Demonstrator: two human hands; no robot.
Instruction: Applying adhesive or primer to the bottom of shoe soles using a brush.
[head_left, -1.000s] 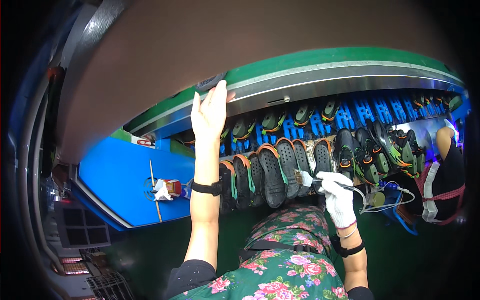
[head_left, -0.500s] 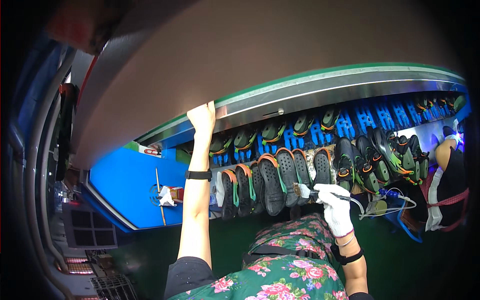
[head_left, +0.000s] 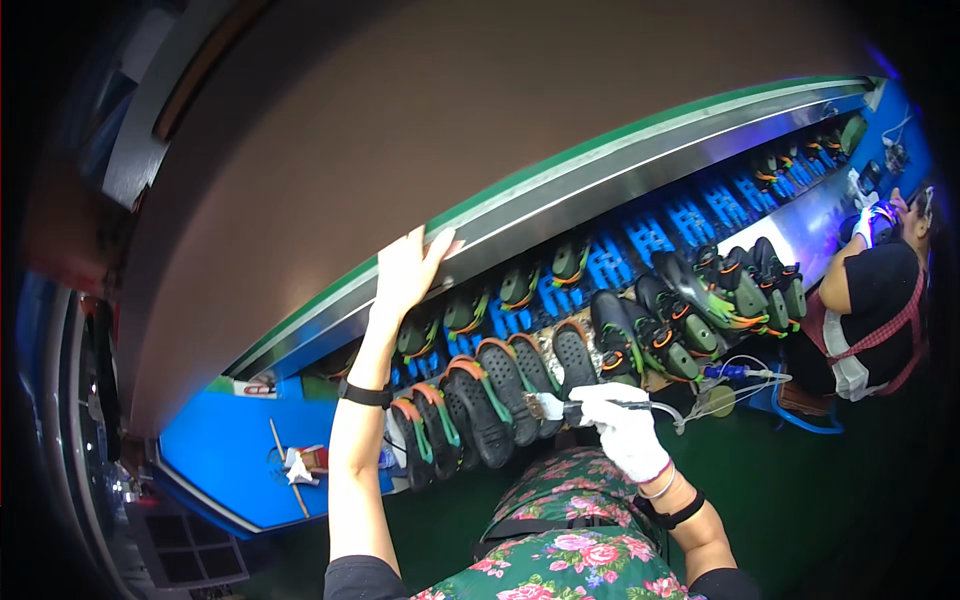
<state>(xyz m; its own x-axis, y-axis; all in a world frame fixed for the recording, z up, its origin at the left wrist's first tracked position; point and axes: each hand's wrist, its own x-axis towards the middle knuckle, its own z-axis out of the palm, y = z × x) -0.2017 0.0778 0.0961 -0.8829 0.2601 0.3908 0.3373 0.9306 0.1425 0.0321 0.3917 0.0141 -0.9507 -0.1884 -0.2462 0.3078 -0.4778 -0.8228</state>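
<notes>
My bare left hand [head_left: 405, 275] holds the edge of a large brown panel [head_left: 420, 130], fingers at its green-and-metal rim and thumb spread aside. A white knitted glove covers my right hand [head_left: 622, 428], which is closed round a dark-handled brush [head_left: 545, 406] with a thin tube behind it. The pale bristles, smeared brownish, are close to the row of black clogs; I cannot tell whether they touch. These perforated clogs [head_left: 478, 425] have orange and green edging and stand side by side. Another clog [head_left: 573, 358] is just above my right hand.
Black sneakers [head_left: 690, 315] stand right of the clogs. Behind run blue racks [head_left: 650, 235] carrying more shoes [head_left: 518, 288]. A blue surface [head_left: 220, 450] with a stick and white scrap lies left. A co-worker [head_left: 875, 290] sits at the far right, near a looped tube [head_left: 745, 380].
The view has turned, so the rack and panel rim slope more steeply. My left thumb has spread from the fingers at the rim. The brush remains in my right hand, near the clogs.
</notes>
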